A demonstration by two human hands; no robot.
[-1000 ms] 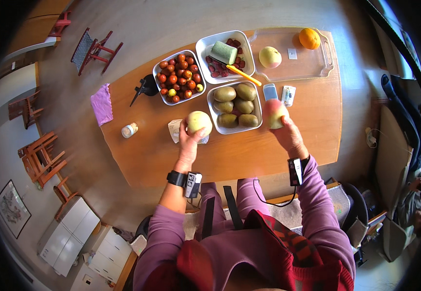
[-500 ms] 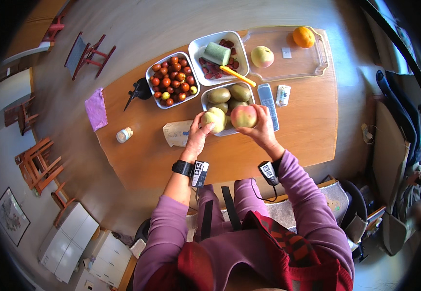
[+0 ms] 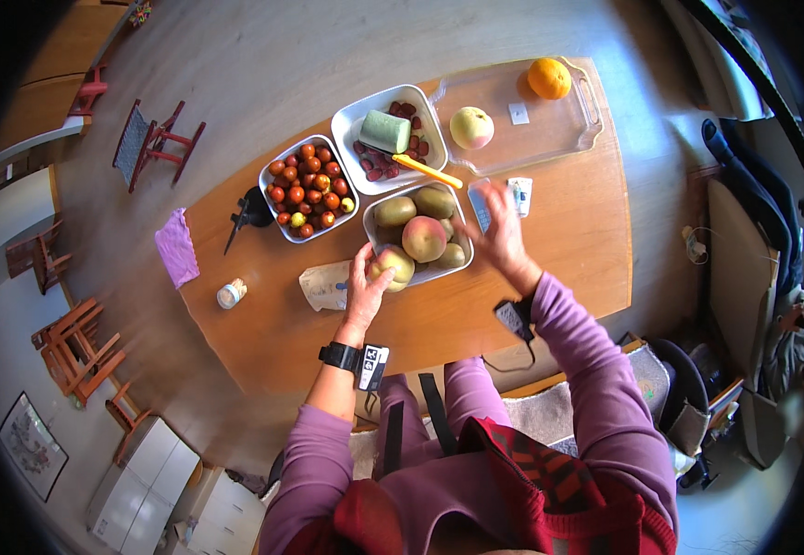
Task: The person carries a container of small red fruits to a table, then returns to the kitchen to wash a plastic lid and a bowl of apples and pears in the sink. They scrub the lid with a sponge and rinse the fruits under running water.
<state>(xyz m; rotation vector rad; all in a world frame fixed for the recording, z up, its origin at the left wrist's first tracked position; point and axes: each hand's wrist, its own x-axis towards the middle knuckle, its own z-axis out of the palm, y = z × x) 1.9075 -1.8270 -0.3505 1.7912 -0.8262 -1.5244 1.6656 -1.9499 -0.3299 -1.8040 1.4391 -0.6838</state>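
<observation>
My left hand has its fingers round a pale yellow peach, at the near left corner of a white tub of kiwifruit. A redder peach rests on top of the kiwifruit, with no hand on it. Just right of that tub, my right hand hovers with fingers apart and nothing in them, slightly blurred. It partly covers a light blue remote control on the table.
Behind stand a white tub with a winter melon-like green piece, dark red fruit and a yellow-handled knife, and a tub of cherry tomatoes. A clear tray carries a peach and an orange. A small jar stands left.
My right hand has let go of the redder peach, which now lies on the kiwifruit, and moved away to the right. My left hand still holds the yellow peach, now lower.
</observation>
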